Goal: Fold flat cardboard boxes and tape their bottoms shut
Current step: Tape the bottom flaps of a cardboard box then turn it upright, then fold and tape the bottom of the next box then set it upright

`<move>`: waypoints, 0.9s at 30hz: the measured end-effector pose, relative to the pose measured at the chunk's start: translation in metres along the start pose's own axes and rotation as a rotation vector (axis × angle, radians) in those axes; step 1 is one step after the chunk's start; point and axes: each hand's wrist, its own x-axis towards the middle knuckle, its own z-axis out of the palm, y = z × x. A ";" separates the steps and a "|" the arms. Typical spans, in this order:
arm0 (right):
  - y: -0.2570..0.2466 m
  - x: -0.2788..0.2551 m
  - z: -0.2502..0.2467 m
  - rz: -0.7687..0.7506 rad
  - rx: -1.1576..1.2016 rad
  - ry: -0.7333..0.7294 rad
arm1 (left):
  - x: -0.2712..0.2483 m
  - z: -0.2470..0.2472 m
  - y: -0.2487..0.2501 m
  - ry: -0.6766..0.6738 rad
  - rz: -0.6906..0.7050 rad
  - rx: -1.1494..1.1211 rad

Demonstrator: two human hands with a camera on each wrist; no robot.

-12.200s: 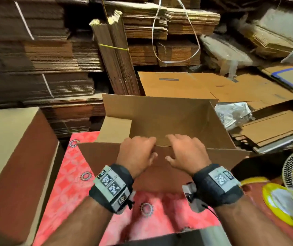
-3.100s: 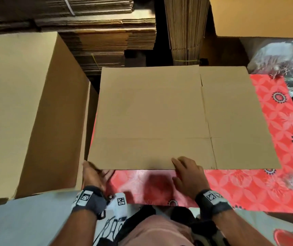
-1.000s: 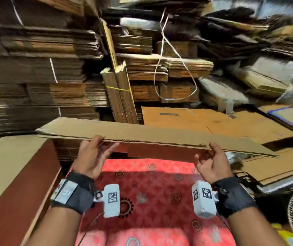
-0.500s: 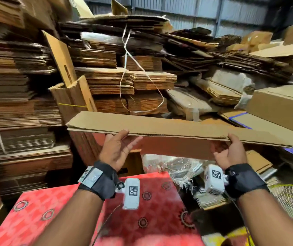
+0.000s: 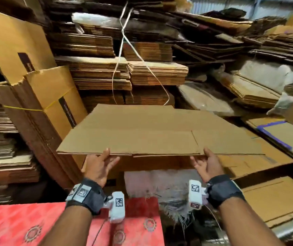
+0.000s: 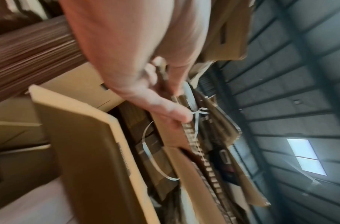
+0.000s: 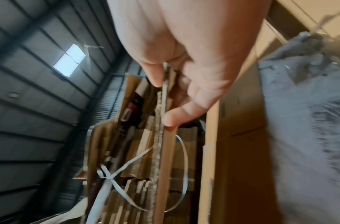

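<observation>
Both hands pinch flat box (image 5: 160,132) near edge: left hand (image 5: 98,166), right hand (image 5: 207,165). Keep grip firm, level; open it above red surface (image 5: 18,226).

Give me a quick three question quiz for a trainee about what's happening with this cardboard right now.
1. True or false: the flat box lies on the red mat.
2. Which grips its near edge? A: left hand only. B: right hand only. C: both.
3. Fill in: the flat box is not yet ____.

Key
1. False; it is held in the air.
2. C; each thumb lies on top, fingers underneath.
3. Opened; it is one flat sheet, flaps level.
</observation>
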 end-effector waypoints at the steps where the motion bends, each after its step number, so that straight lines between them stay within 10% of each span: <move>1: 0.010 0.020 -0.005 0.043 -0.059 0.041 | 0.009 0.002 -0.017 0.092 -0.021 0.051; 9: 0.069 0.129 -0.039 0.253 -0.421 0.094 | 0.061 -0.018 -0.097 0.244 -0.241 0.318; 27: 0.128 0.229 -0.029 0.185 -0.513 0.124 | 0.131 -0.028 -0.138 0.222 -0.127 0.168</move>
